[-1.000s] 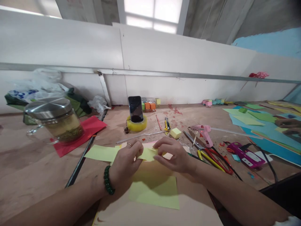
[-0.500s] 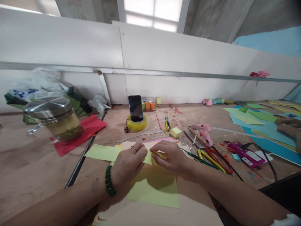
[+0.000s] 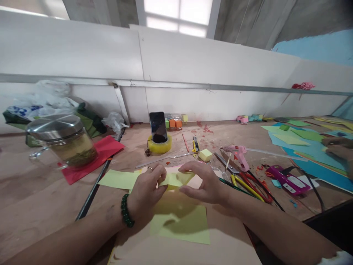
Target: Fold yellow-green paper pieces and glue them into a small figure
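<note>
My left hand (image 3: 147, 187), with a ring and a green bead bracelet, pinches the left side of a small light-green folded paper (image 3: 176, 179). My right hand (image 3: 204, 182) arches over the paper's right side, thumb below and fingers above it. The folded paper hangs just above a larger light-green sheet (image 3: 184, 224) that lies on pale card (image 3: 190, 254) at the table's near edge. Another light-green sheet (image 3: 118, 179) lies to the left of my hands.
A lidded glass jar (image 3: 64, 141) stands on red paper (image 3: 95, 156) at the left. A phone (image 3: 158, 127) leans in a yellow tape roll (image 3: 160, 146). Scissors (image 3: 249, 186), a pink glue gun (image 3: 238, 154) and a purple tool (image 3: 288, 180) lie right. Another person's hand (image 3: 338, 147) rests on blue paper.
My right hand has lifted off the folded paper and now arches over it with fingers spread wider. The left hand keeps its pinch in almost the same place.
</note>
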`<state>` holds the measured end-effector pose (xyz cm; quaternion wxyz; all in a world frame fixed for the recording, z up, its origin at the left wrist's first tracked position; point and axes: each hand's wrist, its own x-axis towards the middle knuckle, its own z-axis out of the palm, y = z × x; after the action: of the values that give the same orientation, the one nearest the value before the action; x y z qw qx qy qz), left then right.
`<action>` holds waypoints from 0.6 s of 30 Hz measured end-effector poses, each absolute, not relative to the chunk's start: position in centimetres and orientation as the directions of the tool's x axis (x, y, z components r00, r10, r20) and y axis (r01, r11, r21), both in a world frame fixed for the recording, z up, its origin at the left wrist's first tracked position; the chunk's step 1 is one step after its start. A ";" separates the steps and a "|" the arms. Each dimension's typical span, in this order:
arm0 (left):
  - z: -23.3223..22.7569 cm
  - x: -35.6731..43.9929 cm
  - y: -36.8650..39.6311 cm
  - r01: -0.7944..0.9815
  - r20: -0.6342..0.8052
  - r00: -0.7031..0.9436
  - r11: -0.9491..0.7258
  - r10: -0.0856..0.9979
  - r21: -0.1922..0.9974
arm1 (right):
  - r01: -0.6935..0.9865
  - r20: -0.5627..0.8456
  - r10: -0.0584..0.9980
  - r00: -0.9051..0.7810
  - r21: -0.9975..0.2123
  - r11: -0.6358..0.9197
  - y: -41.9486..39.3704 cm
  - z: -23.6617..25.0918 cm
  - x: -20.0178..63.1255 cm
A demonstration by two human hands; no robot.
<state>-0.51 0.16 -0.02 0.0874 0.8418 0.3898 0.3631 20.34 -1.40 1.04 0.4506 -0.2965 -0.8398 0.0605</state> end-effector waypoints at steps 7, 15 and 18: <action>0.1 -0.6 0.3 0.525 0.655 0.383 -0.737 0.651 0.426 | 0.341 0.792 0.524 -0.315 -0.421 0.841 -0.9 1.2 20.7; 0.2 -0.1 -0.1 0.467 0.571 0.349 -0.666 0.743 0.581 | 0.291 0.821 0.415 -0.391 -0.318 0.902 -1.3 1.5 20.2; 0.3 0.0 -0.3 0.477 0.541 0.357 -0.647 0.761 0.595 | 0.294 0.809 0.436 -0.394 -0.339 0.894 -1.5 1.4 20.0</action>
<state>0.02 -0.27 0.33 0.1704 0.8058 0.3842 0.4171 20.05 -1.46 1.36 0.5046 -0.2196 -0.8320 0.0703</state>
